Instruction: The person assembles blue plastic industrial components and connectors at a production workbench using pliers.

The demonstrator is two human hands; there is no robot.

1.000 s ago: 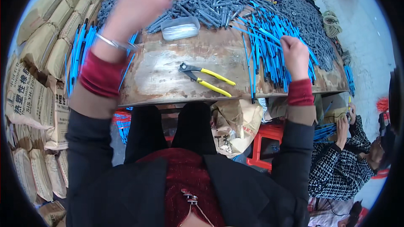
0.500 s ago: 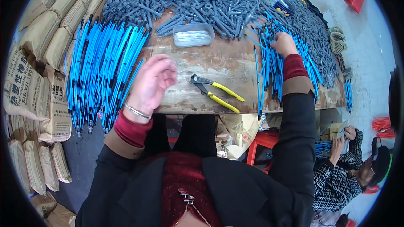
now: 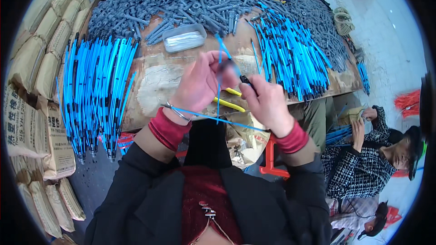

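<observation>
Over the middle of the table, my left hand (image 3: 198, 83) is closed round thin blue tubing, its fingertips blurred by motion. My right hand (image 3: 269, 105) grips a black fitting (image 3: 245, 80) on the same thin blue tube (image 3: 240, 123). The tube crosses between my hands, and one length runs low from my left wrist to below my right hand. Behind my hands, yellow-handled cutting pliers (image 3: 230, 104) lie partly hidden on the table. A spread bundle of blue tubes with black fittings (image 3: 295, 56) lies just beyond my right hand.
Another blue tube bundle (image 3: 97, 81) hangs over the table's left front edge. Grey plastic parts (image 3: 181, 0) are heaped along the back, behind a clear box (image 3: 184, 39) of thin white pieces. Paper sacks (image 3: 32, 54) stack at left. At right, another person (image 3: 363, 154) handles blue tubes.
My right hand has come from the right bundle to the middle with a blue tube. My left hand has moved right to meet it and now holds the tube too.
</observation>
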